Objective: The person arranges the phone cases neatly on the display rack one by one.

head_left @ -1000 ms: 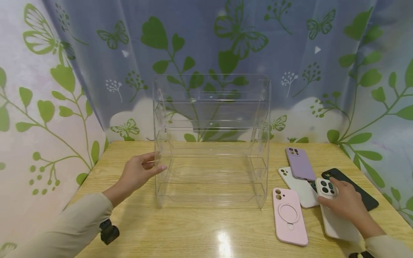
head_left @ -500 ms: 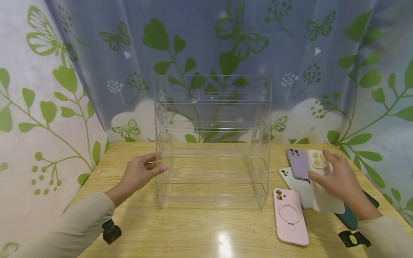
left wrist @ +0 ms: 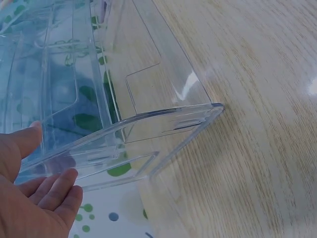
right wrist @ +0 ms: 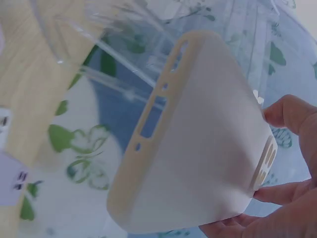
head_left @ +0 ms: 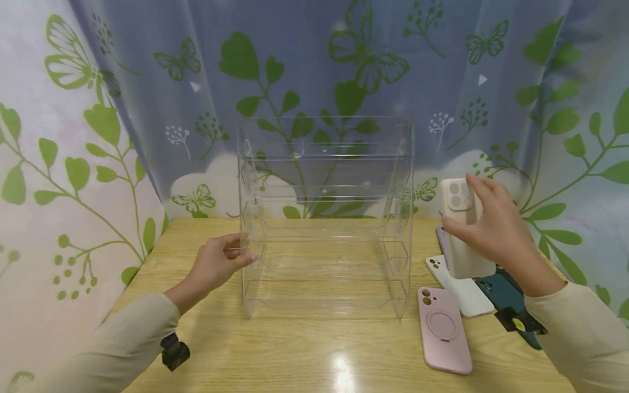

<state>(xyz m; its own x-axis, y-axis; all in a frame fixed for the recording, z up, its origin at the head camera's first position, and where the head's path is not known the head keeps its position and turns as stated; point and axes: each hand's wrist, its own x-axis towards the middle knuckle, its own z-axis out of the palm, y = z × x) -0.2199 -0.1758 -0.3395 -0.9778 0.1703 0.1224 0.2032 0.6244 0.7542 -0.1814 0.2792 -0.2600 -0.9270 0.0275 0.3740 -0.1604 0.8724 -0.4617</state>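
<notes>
My right hand (head_left: 501,232) pinches a cream phone case (head_left: 467,256) near its camera end and holds it upright above the other cases. In the right wrist view, the port cutouts along the lower edge of the phone case (right wrist: 198,148) face the camera. My left hand (head_left: 216,267) grips the left side panel of a clear tiered display rack (head_left: 400,295), thumb on the inner face and fingers outside. The panel of the display rack (left wrist: 153,116) passes between thumb and fingers in the left wrist view. The rack's tiers hold nothing.
On the wooden table (head_left: 295,355), right of the rack, lie a pink phone case (head_left: 444,349) with a ring, a white phone case (head_left: 474,300), and a teal phone case (head_left: 501,297). A purple phone case (head_left: 440,237) is mostly hidden. A patterned curtain (head_left: 304,65) hangs behind.
My right hand has lifted the cream phone case off the pile and carried it up and leftward, uncovering the teal case. My left hand stays on the rack.
</notes>
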